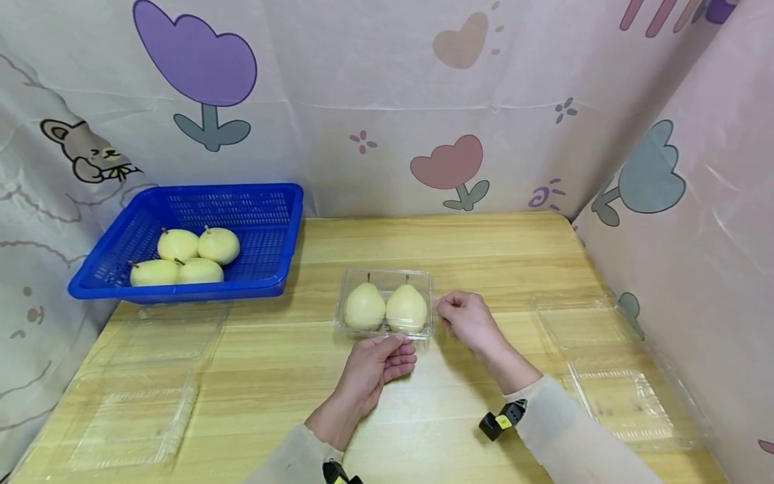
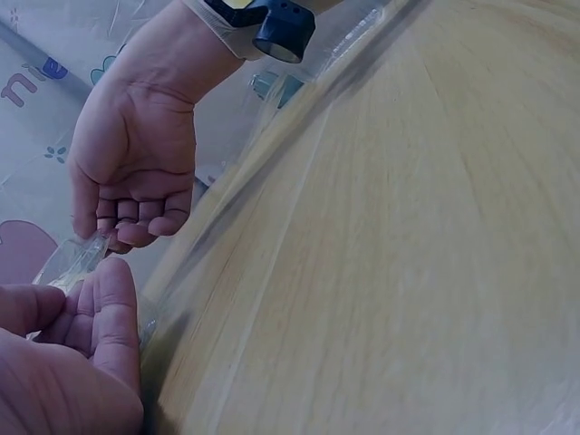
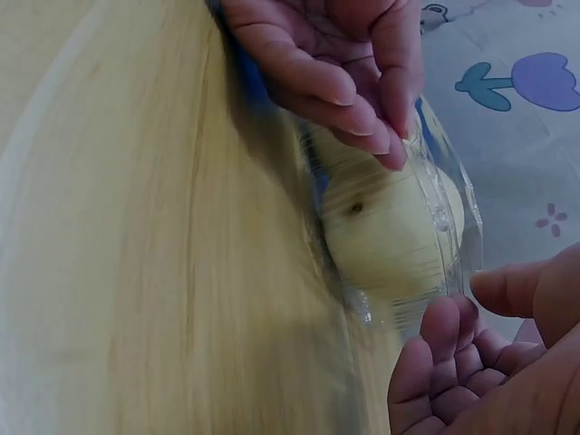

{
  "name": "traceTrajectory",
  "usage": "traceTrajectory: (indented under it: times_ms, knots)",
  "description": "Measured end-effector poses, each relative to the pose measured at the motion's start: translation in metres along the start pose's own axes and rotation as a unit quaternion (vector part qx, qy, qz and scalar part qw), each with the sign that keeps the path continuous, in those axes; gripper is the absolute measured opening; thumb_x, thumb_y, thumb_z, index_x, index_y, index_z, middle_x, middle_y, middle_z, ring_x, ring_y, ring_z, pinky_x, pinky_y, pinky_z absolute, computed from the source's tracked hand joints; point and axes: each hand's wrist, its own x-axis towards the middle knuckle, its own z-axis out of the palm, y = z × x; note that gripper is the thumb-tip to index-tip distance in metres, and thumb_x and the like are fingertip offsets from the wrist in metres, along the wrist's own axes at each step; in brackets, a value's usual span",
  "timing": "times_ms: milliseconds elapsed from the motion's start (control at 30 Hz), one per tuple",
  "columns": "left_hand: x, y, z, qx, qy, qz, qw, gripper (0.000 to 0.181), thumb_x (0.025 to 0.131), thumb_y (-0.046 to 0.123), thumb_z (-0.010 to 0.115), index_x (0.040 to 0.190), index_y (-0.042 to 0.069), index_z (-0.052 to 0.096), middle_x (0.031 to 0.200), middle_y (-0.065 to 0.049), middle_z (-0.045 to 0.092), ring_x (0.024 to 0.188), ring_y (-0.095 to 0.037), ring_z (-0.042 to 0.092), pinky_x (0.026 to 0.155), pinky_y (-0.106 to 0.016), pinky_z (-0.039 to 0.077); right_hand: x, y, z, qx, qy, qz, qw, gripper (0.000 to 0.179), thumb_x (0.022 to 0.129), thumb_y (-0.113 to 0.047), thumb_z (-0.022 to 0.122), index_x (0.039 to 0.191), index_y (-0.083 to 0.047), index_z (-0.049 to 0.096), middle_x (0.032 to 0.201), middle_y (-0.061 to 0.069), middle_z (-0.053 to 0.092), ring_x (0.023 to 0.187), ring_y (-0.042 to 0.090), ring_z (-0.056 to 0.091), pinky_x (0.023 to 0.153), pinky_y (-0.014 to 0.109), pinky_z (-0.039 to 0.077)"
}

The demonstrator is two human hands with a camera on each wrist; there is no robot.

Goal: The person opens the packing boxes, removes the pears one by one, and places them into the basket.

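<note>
A clear plastic clamshell box [image 1: 341, 296] in the middle of the table holds two pale yellow pears [image 1: 364, 307], side by side with stems pointing away. Its lid lies over the fruit. My left hand [image 1: 376, 366] pinches the front rim, thumb on top and fingers below. At the right side, my right hand [image 1: 471, 321] pinches the box's edge between thumb and curled forefinger. The right wrist view shows a pear [image 3: 385, 227] through the ribbed clear wall, with both hands' fingertips at the rim.
A blue plastic basket [image 1: 275, 286] with several pears [image 1: 219, 245] stands at the back left. Opened clear boxes lie flat on either side, one left box [image 1: 130, 410] and one right box [image 1: 623, 396]. Printed cloth [image 1: 338, 81] hangs behind the wooden table [image 1: 266, 390].
</note>
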Motion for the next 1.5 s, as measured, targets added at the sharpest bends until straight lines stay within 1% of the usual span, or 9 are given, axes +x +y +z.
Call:
traceTrajectory:
  times_ms: [200,300,400,533,633,833,967,1233,1500]
  knots:
    - [0.001,0.001,-0.002,0.005,-0.005,-0.003,1.0000,0.037,0.106,0.015,0.063,0.124,-0.017,0.063,0.093,-0.005,0.076,0.082,-0.012,0.075,0.081,-0.026,0.065,0.002,-0.001,-0.003,0.042,-0.045,0.060,0.9963,0.024,0.103,-0.017,0.065,0.084,-0.003,0.068,0.074,0.000,0.061,0.068,0.014,0.057,0.059,0.026,0.049]
    - [0.002,0.002,-0.003,0.007,-0.008,-0.005,0.9999,0.037,0.105,0.014,0.062,0.124,-0.017,0.063,0.094,-0.005,0.076,0.082,-0.013,0.075,0.081,-0.026,0.064,0.004,-0.001,-0.005,0.068,-0.065,0.085,0.9920,0.025,0.105,-0.021,0.065,0.087,-0.005,0.069,0.075,-0.001,0.062,0.069,0.012,0.058,0.060,0.024,0.049]
    - [0.002,0.002,-0.003,0.007,-0.010,-0.006,0.9999,0.035,0.105,0.013,0.063,0.123,-0.016,0.065,0.093,-0.005,0.077,0.083,-0.013,0.075,0.081,-0.026,0.065,0.007,-0.001,-0.006,0.096,-0.069,0.102,0.9878,0.025,0.106,-0.025,0.065,0.092,-0.005,0.070,0.078,-0.002,0.063,0.070,0.011,0.058,0.060,0.023,0.048]
    - [0.002,0.003,-0.003,0.005,-0.012,-0.008,0.9999,0.033,0.104,0.012,0.063,0.122,-0.015,0.067,0.093,-0.006,0.078,0.082,-0.014,0.076,0.081,-0.027,0.065,0.011,0.000,-0.004,0.114,-0.051,0.101,0.9871,0.025,0.105,-0.026,0.066,0.099,-0.002,0.071,0.080,-0.002,0.064,0.071,0.011,0.057,0.060,0.023,0.046]
    - [0.002,0.003,-0.004,0.003,-0.011,-0.009,0.9999,0.033,0.104,0.012,0.063,0.122,-0.016,0.067,0.093,-0.007,0.078,0.083,-0.014,0.076,0.081,-0.027,0.065,0.012,0.000,-0.001,0.110,-0.046,0.098,0.9881,0.025,0.104,-0.026,0.069,0.098,-0.002,0.071,0.079,-0.002,0.063,0.070,0.011,0.056,0.058,0.023,0.046]
    - [0.001,0.003,-0.005,-0.008,-0.010,-0.010,0.9999,0.032,0.104,0.010,0.063,0.120,-0.018,0.065,0.092,-0.007,0.078,0.082,-0.014,0.077,0.081,-0.027,0.065,0.014,0.002,-0.002,0.130,-0.085,0.122,0.9804,0.022,0.105,-0.024,0.066,0.092,-0.006,0.068,0.075,-0.004,0.060,0.065,0.008,0.053,0.054,0.020,0.044]
    - [0.002,0.002,-0.005,-0.008,-0.011,-0.003,0.9999,0.032,0.103,0.009,0.063,0.119,-0.020,0.065,0.091,-0.008,0.078,0.080,-0.014,0.076,0.080,-0.027,0.065,0.014,0.003,-0.002,0.129,-0.096,0.118,0.9799,0.022,0.106,-0.020,0.061,0.089,-0.007,0.068,0.072,-0.005,0.057,0.064,0.008,0.050,0.054,0.019,0.042]
    - [0.003,0.002,-0.004,0.008,-0.001,0.007,0.9999,0.035,0.107,0.011,0.058,0.124,-0.019,0.062,0.097,-0.010,0.076,0.084,-0.014,0.075,0.083,-0.028,0.065,0.012,0.003,0.004,0.095,-0.052,0.095,0.9896,0.027,0.106,-0.021,0.061,0.085,-0.006,0.069,0.072,-0.003,0.058,0.063,0.008,0.051,0.052,0.019,0.042]
    - [0.004,0.001,-0.003,0.016,0.006,0.012,0.9998,0.036,0.104,0.010,0.061,0.122,-0.022,0.063,0.090,-0.007,0.076,0.077,-0.012,0.074,0.077,-0.026,0.065,0.010,0.004,0.010,0.106,-0.043,0.085,0.9898,0.028,0.106,-0.020,0.059,0.084,-0.005,0.067,0.069,-0.004,0.054,0.061,0.009,0.047,0.052,0.020,0.040]
